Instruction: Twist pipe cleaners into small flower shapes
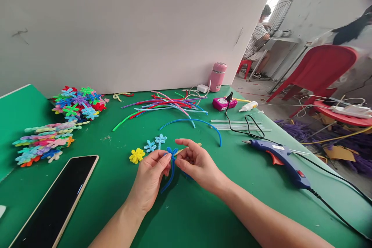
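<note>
Between my hands is a blue pipe cleaner (172,174), bent into small petal loops at its top, with a tail hanging down. My left hand (151,174) pinches it at the left side of the loops between thumb and index finger. My right hand (200,168) is closed on its right side, thumb towards the stem and index finger raised; the exact grip is partly hidden. Just beyond my left hand lie two light blue pipe-cleaner flowers (150,146) and a yellow one (136,155). A pale yellow piece (199,145) shows behind my right hand.
Loose pipe cleaners (171,104) lie at the back. Finished flowers (78,104) are piled at left, near a phone (55,201). At right are a glue gun (279,159) with its cord, clear glue sticks (241,126), a magenta box (224,103) and a pink bottle (217,77).
</note>
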Motion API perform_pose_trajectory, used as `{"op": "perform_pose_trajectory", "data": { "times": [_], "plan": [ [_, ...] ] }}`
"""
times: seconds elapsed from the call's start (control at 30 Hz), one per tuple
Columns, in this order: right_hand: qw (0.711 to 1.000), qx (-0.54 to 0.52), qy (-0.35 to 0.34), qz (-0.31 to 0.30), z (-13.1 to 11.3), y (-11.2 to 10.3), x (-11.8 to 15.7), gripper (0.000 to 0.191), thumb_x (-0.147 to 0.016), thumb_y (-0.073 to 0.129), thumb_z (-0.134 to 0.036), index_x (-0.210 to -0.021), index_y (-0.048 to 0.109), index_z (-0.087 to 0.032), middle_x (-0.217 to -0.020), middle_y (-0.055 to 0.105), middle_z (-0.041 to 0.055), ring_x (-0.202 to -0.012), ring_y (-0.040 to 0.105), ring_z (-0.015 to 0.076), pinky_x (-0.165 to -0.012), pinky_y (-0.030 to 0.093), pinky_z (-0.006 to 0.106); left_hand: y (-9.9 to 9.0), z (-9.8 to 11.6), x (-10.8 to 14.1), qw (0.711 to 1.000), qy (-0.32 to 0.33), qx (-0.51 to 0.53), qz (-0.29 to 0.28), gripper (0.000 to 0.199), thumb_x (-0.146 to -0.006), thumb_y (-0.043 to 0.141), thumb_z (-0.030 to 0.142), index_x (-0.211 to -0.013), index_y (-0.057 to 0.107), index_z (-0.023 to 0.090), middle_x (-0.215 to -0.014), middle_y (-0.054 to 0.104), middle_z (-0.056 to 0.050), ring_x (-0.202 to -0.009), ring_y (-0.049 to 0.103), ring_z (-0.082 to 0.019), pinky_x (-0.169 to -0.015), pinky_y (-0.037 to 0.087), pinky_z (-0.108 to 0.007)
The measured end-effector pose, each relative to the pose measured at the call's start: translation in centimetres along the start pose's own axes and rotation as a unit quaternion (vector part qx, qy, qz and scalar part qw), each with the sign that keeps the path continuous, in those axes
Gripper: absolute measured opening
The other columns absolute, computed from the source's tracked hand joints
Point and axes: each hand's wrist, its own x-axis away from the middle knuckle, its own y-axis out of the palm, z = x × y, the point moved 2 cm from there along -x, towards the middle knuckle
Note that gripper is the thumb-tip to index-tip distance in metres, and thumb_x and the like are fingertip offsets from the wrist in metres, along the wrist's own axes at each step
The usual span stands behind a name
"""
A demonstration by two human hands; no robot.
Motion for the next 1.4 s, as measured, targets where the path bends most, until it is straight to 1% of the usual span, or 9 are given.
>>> {"op": "perform_pose_trajectory", "data": {
  "times": [0.2,0.3,0.5,0.67,0.83,1.0,1.1,1.2,1.4],
  "plan": [
    [1.000,-0.010,0.018,0.012,-0.03,-0.21,-0.18,0.043,-0.069,0.061,-0.026,-0.108,0.044,-0.017,-0.066,0.052,-0.0035,-0.056,0.045,0.0079,-0.050,0.033,0.022,0.12,0.21,0.08,0.998,0.012,0.044,-0.032,0.015,-0.075,0.054,0.027,-0.065,0.057,0.016,-0.061,0.050,0.002,-0.059,0.042,-0.010,-0.055,0.036,-0.022],
    [1.000,-0.017,0.023,0.004,-0.04,-0.09,-0.15,0.044,-0.069,0.062,-0.026,-0.107,0.043,-0.017,-0.066,0.053,-0.0034,-0.056,0.045,0.0079,-0.050,0.032,0.022,0.20,0.07,0.03,0.999,0.001,0.030,-0.039,0.013,-0.074,0.057,0.027,-0.066,0.055,0.016,-0.060,0.049,0.003,-0.058,0.041,-0.009,-0.056,0.035,-0.021],
    [0.999,-0.006,0.026,-0.017,-0.19,0.33,0.09,0.044,-0.070,0.061,-0.026,-0.109,0.042,-0.017,-0.061,0.049,-0.0054,-0.054,0.043,0.0079,-0.049,0.031,0.021,0.12,-0.41,-0.17,1.000,-0.015,0.008,-0.018,0.012,-0.067,0.066,0.025,-0.067,0.057,0.016,-0.057,0.047,0.005,-0.055,0.039,-0.007,-0.053,0.033,-0.018],
    [0.999,-0.012,0.021,-0.028,-0.18,0.38,0.17,0.045,-0.070,0.061,-0.025,-0.111,0.042,-0.019,-0.063,0.050,-0.0052,-0.057,0.046,0.0085,-0.053,0.035,0.023,0.03,-0.39,-0.12,0.999,-0.021,0.028,-0.031,0.011,-0.068,0.065,0.024,-0.068,0.058,0.016,-0.060,0.050,0.004,-0.058,0.043,-0.008,-0.054,0.036,-0.019],
    [0.999,-0.041,0.012,-0.025,0.03,0.30,-0.01,0.044,-0.070,0.062,-0.026,-0.108,0.043,-0.019,-0.065,0.052,-0.0043,-0.059,0.048,0.0085,-0.053,0.035,0.022,0.12,-0.35,-0.03,0.999,-0.011,-0.010,-0.052,0.013,-0.071,0.062,0.028,-0.072,0.058,0.016,-0.068,0.054,0.001,-0.065,0.048,-0.010,-0.059,0.038,-0.021],
    [0.999,-0.036,0.004,-0.021,-0.21,0.44,-0.05,0.044,-0.071,0.059,-0.026,-0.109,0.039,-0.019,-0.062,0.053,-0.0058,-0.052,0.054,0.0097,-0.050,0.035,0.023,0.44,-0.59,0.08,0.998,-0.003,-0.018,-0.058,0.014,-0.076,0.057,0.030,-0.072,0.054,0.017,-0.064,0.050,0.004,-0.057,0.045,-0.008,-0.054,0.039,-0.021],
    [1.000,0.003,0.001,-0.005,-0.37,0.44,0.02,0.043,-0.072,0.056,-0.022,-0.111,0.038,-0.019,-0.063,0.052,-0.0060,-0.050,0.051,0.0084,-0.048,0.034,0.022,0.57,-0.67,0.15,0.997,-0.009,-0.021,-0.072,0.014,-0.078,0.054,0.031,-0.073,0.052,0.018,-0.061,0.045,0.005,-0.051,0.042,-0.006,-0.048,0.035,-0.019],
    [1.000,0.025,0.004,0.010,-0.34,0.35,0.07,0.043,-0.071,0.056,-0.019,-0.111,0.039,-0.019,-0.066,0.052,-0.0049,-0.053,0.048,0.0078,-0.049,0.034,0.021,0.54,-0.57,0.19,0.997,-0.008,-0.027,-0.067,0.014,-0.079,0.053,0.030,-0.073,0.051,0.018,-0.061,0.042,0.006,-0.048,0.038,-0.004,-0.044,0.031,-0.018],
    [1.000,-0.027,-0.011,0.002,0.08,0.27,0.07,0.043,-0.072,0.058,-0.021,-0.110,0.040,-0.020,-0.067,0.051,-0.0043,-0.058,0.047,0.0083,-0.053,0.036,0.022,0.79,-0.29,0.29,0.997,-0.031,0.019,-0.063,0.015,-0.078,0.055,0.028,-0.069,0.050,0.017,-0.060,0.044,0.006,-0.045,0.038,-0.004,-0.043,0.029,-0.018]
  ]
}}
